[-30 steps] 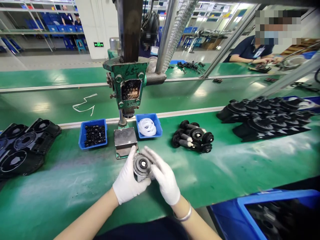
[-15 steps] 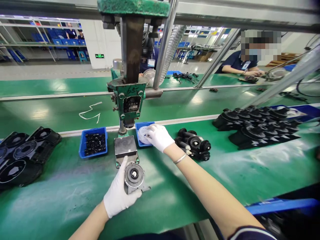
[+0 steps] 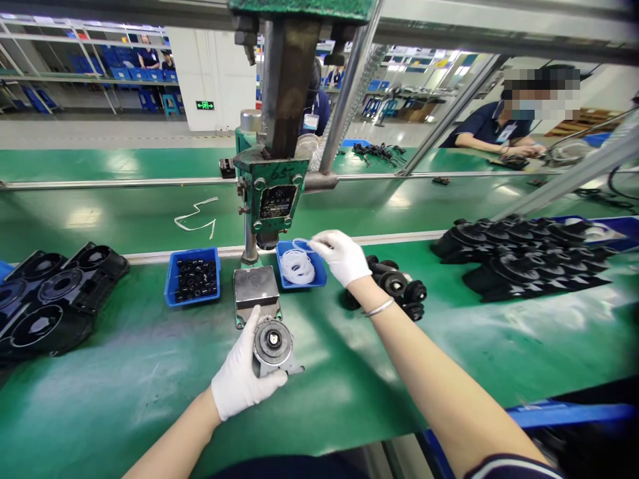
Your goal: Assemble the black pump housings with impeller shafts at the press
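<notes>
Right hand [image 3: 345, 257]: since the earlier frame, yours has come up from the bin, drawing a white ring [image 3: 299, 241] above the others.
Green counter [image 3: 150, 392]: carries the press and bins before you.
Press [image 3: 277, 194]: its base plate [image 3: 255, 285] stands just beyond your round metal part [image 3: 273, 342].
Blue bin [image 3: 319, 282]: its heaped rings [image 3: 297, 268], loose and overlapping, could snag yours; whether it hangs free is hard to tell.
Round metal part: in your left hand [image 3: 239, 386], hub upward; gripped from one side, it could tip if your hold slackens.
White ring: looks thin and may slip if your pinch loosens.
Left fingers: wrapped along the part's far edge, thumb along the near one.
Right fingertips: pressed together on the ring, pointing left, forearm slanting up from lower right.
</notes>
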Tool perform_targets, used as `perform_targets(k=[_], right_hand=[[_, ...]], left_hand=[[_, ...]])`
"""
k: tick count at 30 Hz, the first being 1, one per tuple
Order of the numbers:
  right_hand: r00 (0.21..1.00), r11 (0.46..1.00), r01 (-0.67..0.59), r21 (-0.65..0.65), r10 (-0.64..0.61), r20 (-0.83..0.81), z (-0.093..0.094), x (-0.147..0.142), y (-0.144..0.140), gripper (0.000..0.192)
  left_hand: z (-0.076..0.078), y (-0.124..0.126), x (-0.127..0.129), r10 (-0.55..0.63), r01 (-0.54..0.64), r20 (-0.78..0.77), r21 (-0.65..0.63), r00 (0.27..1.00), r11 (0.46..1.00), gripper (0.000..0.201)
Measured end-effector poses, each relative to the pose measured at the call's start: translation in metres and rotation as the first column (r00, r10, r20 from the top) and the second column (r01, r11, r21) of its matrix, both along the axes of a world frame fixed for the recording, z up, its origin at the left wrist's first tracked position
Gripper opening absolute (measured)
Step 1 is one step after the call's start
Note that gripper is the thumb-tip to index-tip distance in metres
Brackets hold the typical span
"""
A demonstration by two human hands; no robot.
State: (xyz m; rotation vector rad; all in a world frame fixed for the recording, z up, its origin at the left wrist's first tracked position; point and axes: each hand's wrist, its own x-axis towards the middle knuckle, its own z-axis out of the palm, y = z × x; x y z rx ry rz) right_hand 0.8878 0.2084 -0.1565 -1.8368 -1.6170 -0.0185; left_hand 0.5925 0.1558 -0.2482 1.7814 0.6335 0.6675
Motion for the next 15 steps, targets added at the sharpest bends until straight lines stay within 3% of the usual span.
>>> perform_targets(k=[2, 4, 5, 7, 9, 12, 15], right_hand=[[1.0, 0.998, -0.001, 0.064, 0.003, -0.031, 0.014, -0.012, -0.018, 0.02], [0.983, 0.981, -0.175, 0.082, 0.179, -0.043, 0.021, -0.032, -0.041, 0.02], [0.946, 0.946, -0.318, 0.064, 0.321, -0.036, 0.021, -0.042, -0.053, 0.021], [0.816, 0.816, -0.578, 0.002, 0.577, -0.029, 0.01, -0.063, -0.073, 0.024], [0.72, 0.72, -0.693, -0.014, 0.692, -0.056, -0.008, -0.078, -0.084, 0.028], [0.719, 0.724, -0.689, 0.034, 0.688, -0.1, -0.032, -0.085, -0.085, 0.031], [0.75, 0.756, -0.653, 0.044, 0.654, -0.098, -0.04, -0.083, -0.081, 0.031]], left_hand=[[0.005, -0.001, -0.005, 0.021, -0.023, 0.044, 0.043, 0.999, 0.999, 0.105], [0.011, 0.0, -0.011, 0.095, -0.103, 0.062, 0.149, 0.994, 0.983, 0.097], [0.014, 0.002, -0.015, 0.139, -0.148, 0.054, 0.23, 0.989, 0.962, 0.09], [0.019, 0.008, -0.02, 0.187, -0.177, 0.02, 0.428, 0.982, 0.886, 0.073], [0.023, 0.017, -0.023, 0.139, -0.096, -0.025, 0.599, 0.99, 0.795, 0.051], [0.026, 0.028, -0.022, 0.06, 0.013, -0.08, 0.696, 0.995, 0.718, 0.017], [0.028, 0.033, -0.02, 0.092, 0.014, -0.109, 0.716, 0.99, 0.698, 0.008]])
